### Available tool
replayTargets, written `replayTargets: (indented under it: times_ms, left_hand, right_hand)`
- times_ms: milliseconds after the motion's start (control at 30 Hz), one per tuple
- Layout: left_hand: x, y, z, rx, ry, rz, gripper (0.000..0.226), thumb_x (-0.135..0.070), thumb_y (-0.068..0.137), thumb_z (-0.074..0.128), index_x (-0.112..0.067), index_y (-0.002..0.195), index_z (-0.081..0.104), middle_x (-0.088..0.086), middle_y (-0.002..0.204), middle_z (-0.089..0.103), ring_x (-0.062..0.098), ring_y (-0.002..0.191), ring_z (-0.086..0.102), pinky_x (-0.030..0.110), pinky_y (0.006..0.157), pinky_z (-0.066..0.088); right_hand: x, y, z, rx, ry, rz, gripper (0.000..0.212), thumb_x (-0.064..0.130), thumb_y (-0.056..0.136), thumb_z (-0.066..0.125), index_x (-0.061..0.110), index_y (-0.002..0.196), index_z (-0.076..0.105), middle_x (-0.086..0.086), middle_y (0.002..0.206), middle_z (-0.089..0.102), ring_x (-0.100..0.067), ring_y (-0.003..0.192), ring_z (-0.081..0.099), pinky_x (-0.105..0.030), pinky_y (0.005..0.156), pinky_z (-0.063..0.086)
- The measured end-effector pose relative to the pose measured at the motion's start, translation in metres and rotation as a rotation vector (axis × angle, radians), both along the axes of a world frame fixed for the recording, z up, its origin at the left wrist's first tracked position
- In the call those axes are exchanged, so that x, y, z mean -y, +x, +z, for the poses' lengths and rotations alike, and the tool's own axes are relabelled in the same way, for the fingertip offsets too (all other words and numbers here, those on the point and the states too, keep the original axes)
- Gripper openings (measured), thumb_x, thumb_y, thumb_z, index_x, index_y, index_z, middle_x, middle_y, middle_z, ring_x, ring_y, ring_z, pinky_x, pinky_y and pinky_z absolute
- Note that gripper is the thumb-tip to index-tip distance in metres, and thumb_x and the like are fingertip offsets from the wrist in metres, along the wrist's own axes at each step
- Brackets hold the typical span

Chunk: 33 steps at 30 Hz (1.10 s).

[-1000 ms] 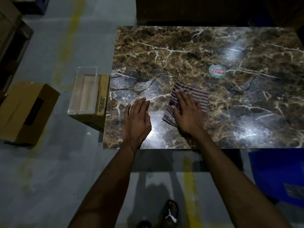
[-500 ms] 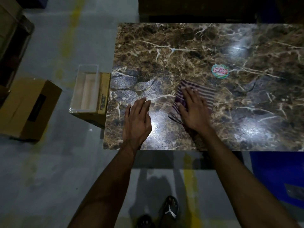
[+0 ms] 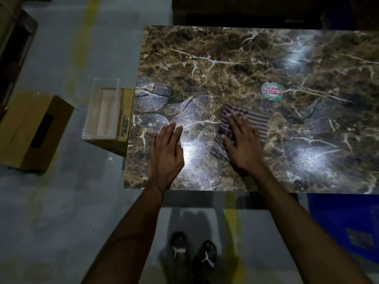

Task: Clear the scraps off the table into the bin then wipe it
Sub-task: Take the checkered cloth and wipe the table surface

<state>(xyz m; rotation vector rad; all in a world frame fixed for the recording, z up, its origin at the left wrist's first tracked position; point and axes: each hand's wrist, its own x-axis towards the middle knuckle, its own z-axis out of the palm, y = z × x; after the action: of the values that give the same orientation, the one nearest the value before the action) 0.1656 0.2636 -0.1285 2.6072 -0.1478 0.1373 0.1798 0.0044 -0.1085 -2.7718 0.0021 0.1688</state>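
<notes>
A brown marble-patterned table fills the upper right of the head view. A striped purple and white cloth lies on it near the front edge. My right hand presses flat on the cloth with straight fingers. My left hand rests flat on the bare tabletop to the left of the cloth, near the front left corner. A clear plastic bin stands on a cardboard box beside the table's left edge. No scraps show on the table.
A round green and red sticker is stuck on the tabletop beyond the cloth. A cardboard box sits on the floor at the left. A blue container stands under the table's front right. My feet are below the front edge.
My right hand has slid the cloth a little to the right and away from me. My left hand has stayed in place on the table.
</notes>
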Motion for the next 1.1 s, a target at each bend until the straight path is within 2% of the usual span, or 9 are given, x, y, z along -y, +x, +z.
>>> replayTargets:
  times_ms: [167,333,433,567,700,767,833,933,1100]
  left_hand:
    - [-0.001,0.000,0.002,-0.013,-0.001,0.002,0.051,-0.026,0.105,0.041,-0.024,0.156,0.044,-0.003,0.166,0.035,0.016,0.156,0.024,0.042,0.129,0.011]
    - [-0.001,0.001,0.003,-0.035,0.046,0.007,0.053,-0.025,0.105,0.042,-0.027,0.158,0.039,-0.004,0.167,0.032,0.016,0.156,0.022,0.045,0.129,0.012]
    - [0.001,0.000,0.005,-0.067,0.074,0.041,0.056,-0.028,0.104,0.043,-0.029,0.160,0.034,-0.003,0.170,0.026,0.019,0.159,0.014,0.050,0.128,0.008]
    - [0.000,0.001,0.007,-0.097,0.110,0.059,0.059,-0.033,0.104,0.043,-0.030,0.161,0.031,-0.002,0.170,0.024,0.022,0.159,0.013,0.052,0.128,0.009]
    - [0.001,0.000,0.011,-0.097,0.116,0.053,0.060,-0.032,0.103,0.047,-0.028,0.161,0.034,-0.001,0.169,0.027,0.022,0.159,0.016,0.053,0.127,0.013]
    - [-0.003,0.004,0.013,-0.078,0.148,0.036,0.058,-0.032,0.100,0.052,-0.027,0.157,0.042,0.000,0.165,0.036,0.025,0.154,0.028,0.054,0.122,0.022]
    - [-0.011,0.021,0.019,-0.060,0.203,-0.007,0.051,-0.033,0.095,0.057,-0.026,0.146,0.053,0.000,0.153,0.049,0.027,0.137,0.045,0.050,0.108,0.035]
    - [-0.014,0.062,0.030,-0.065,0.224,-0.049,0.036,-0.029,0.092,0.056,-0.023,0.127,0.058,0.000,0.129,0.054,0.029,0.112,0.050,0.044,0.090,0.038]
    - [0.005,0.128,0.023,-0.083,0.191,-0.086,0.038,-0.025,0.092,0.053,-0.022,0.130,0.054,0.001,0.135,0.051,0.029,0.120,0.048,0.046,0.098,0.037]
  right_hand:
    - [-0.053,0.049,-0.005,0.014,-0.015,-0.003,0.067,0.057,0.107,0.022,0.029,0.167,0.014,0.002,0.175,0.010,-0.024,0.161,0.005,-0.050,0.128,0.001]
    - [-0.060,-0.032,-0.003,-0.007,0.003,0.203,0.062,0.049,0.111,0.032,0.033,0.167,0.010,0.006,0.175,0.009,-0.017,0.161,-0.001,-0.047,0.129,0.008]
    - [-0.017,-0.056,0.004,-0.046,-0.013,0.161,0.064,0.052,0.107,0.031,0.037,0.166,0.013,0.009,0.174,0.010,-0.016,0.161,0.004,-0.049,0.128,0.016]
    - [0.008,-0.007,0.007,-0.043,-0.026,-0.016,0.066,0.056,0.106,0.030,0.033,0.166,0.015,0.005,0.174,0.015,-0.021,0.161,0.008,-0.051,0.127,0.016]
    - [-0.028,0.066,0.006,-0.029,-0.036,-0.073,0.067,0.054,0.106,0.027,0.027,0.167,0.015,-0.001,0.174,0.014,-0.027,0.161,0.007,-0.053,0.128,0.010]
    - [-0.051,0.073,0.005,-0.028,-0.028,-0.011,0.064,0.050,0.108,0.030,0.026,0.166,0.020,-0.003,0.174,0.015,-0.027,0.161,0.008,-0.053,0.128,0.009]
    - [-0.065,0.057,0.001,-0.013,-0.030,0.102,0.061,0.045,0.110,0.034,0.026,0.166,0.020,-0.003,0.174,0.014,-0.025,0.161,0.007,-0.050,0.128,0.007]
    - [-0.065,0.015,0.001,-0.021,-0.026,0.243,0.063,0.042,0.110,0.035,0.029,0.167,0.012,0.001,0.175,0.008,-0.022,0.162,0.000,-0.047,0.129,0.006]
    - [-0.033,-0.008,0.010,-0.073,0.002,0.198,0.062,0.045,0.108,0.034,0.034,0.166,0.014,0.008,0.174,0.008,-0.016,0.161,0.000,-0.043,0.129,0.008]
